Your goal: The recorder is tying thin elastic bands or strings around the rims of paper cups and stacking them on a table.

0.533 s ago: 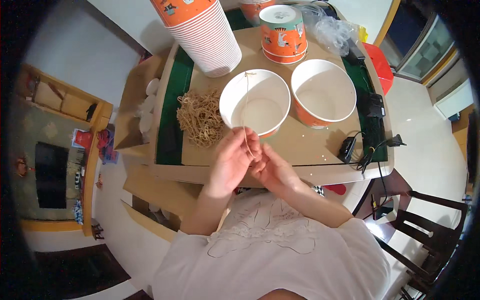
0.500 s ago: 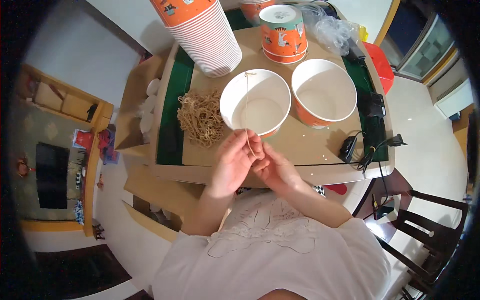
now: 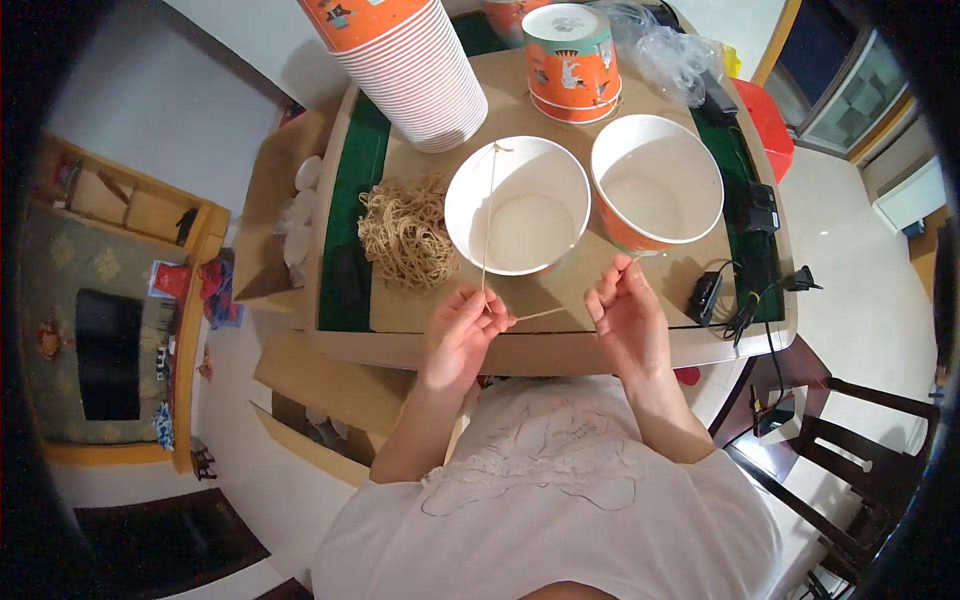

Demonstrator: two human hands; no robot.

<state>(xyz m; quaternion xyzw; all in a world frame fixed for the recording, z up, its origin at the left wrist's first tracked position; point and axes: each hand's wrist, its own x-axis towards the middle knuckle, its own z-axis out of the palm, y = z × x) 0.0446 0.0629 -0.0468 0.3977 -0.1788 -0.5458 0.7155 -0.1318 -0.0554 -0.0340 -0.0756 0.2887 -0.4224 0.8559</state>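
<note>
A thin tan string (image 3: 489, 220) runs from the far rim of the left white-lined paper bucket (image 3: 530, 225), across its mouth, down to my left hand (image 3: 462, 335). My left hand is closed in a pinch on the string, and a short tail of it sticks out to the right, ending in the air. My right hand (image 3: 635, 315) is raised just below the right paper bucket (image 3: 660, 185), thumb and fingertips pressed together. Whatever it may hold is too small to make out. A tangled heap of tan strings (image 3: 408, 235) lies left of the buckets.
A tall leaning stack of paper buckets (image 3: 415, 80) stands at the back left, with an upturned orange bucket (image 3: 572, 75) at the back. Clear plastic bags (image 3: 670, 60) lie beyond. Black adapters and cables (image 3: 745, 300) line the right edge. An open cardboard box (image 3: 275, 210) sits left.
My hands were together on the string; now my right hand has moved away to the right and up. My left hand has lowered slightly, and the string's tail shows.
</note>
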